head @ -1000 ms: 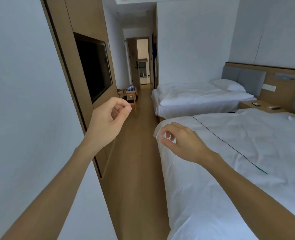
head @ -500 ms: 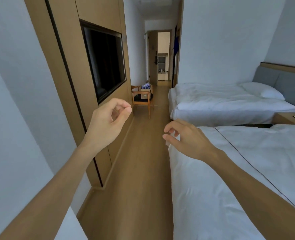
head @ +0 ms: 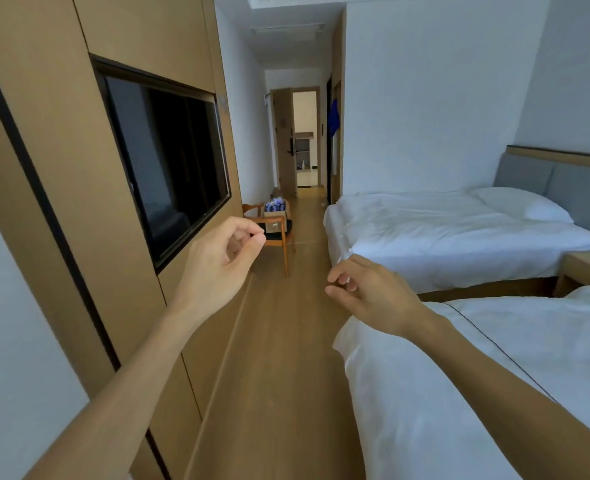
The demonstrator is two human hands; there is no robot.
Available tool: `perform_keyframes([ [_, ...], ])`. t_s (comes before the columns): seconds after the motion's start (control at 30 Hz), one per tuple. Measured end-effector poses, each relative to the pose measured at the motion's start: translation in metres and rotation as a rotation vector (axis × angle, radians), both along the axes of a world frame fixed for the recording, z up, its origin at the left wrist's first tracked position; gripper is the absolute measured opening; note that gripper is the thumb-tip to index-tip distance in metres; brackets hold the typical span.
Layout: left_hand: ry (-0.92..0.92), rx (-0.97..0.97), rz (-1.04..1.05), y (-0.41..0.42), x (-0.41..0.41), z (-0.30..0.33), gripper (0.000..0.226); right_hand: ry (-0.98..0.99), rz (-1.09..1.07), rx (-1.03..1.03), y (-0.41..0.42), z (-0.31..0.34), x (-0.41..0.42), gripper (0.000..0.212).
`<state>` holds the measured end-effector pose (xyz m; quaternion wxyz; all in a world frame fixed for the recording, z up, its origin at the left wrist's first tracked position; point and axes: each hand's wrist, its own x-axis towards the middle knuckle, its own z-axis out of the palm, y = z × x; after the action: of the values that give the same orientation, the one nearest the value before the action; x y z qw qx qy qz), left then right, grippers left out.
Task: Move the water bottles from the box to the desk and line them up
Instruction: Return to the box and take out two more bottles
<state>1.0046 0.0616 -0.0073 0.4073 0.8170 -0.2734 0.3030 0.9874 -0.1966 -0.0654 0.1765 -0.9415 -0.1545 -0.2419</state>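
Head view, left hand (head: 219, 265) and right hand (head: 366, 292) loosely curled, empty, over floor (head: 286, 358) between wall panel (head: 61, 168) and bed edge (head: 349, 341)

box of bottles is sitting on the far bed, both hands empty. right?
Not quite. The box of bottles sits on the wooden chair by the left wall, not on the far bed, per the head view. Both hands, left and right, are empty.

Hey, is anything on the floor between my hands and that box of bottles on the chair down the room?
Nothing visible. The box sits on the wooden chair by the wall, and the bare floor runs straight to it past the beds. Both the left hand and right hand hold nothing.
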Motion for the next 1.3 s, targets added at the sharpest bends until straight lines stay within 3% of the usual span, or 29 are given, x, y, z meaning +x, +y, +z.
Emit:
perform_keyframes([
  [0.63, 0.001, -0.006, 0.042, -0.091, 0.417, -0.009, 0.008, -0.007, 0.071, 0.007, -0.1, -0.007, 0.431, 0.018],
  [0.97, 0.005, 0.004, 0.078, -0.113, 0.609, -0.02, 0.008, 0.008, 0.113, -0.011, -0.121, -0.015, 0.639, 0.018],
  [1.3, 0.019, 0.001, 0.001, -0.121, 0.855, -0.029, 0.008, -0.019, 0.055, -0.049, -0.132, -0.018, 0.862, 0.014],
])
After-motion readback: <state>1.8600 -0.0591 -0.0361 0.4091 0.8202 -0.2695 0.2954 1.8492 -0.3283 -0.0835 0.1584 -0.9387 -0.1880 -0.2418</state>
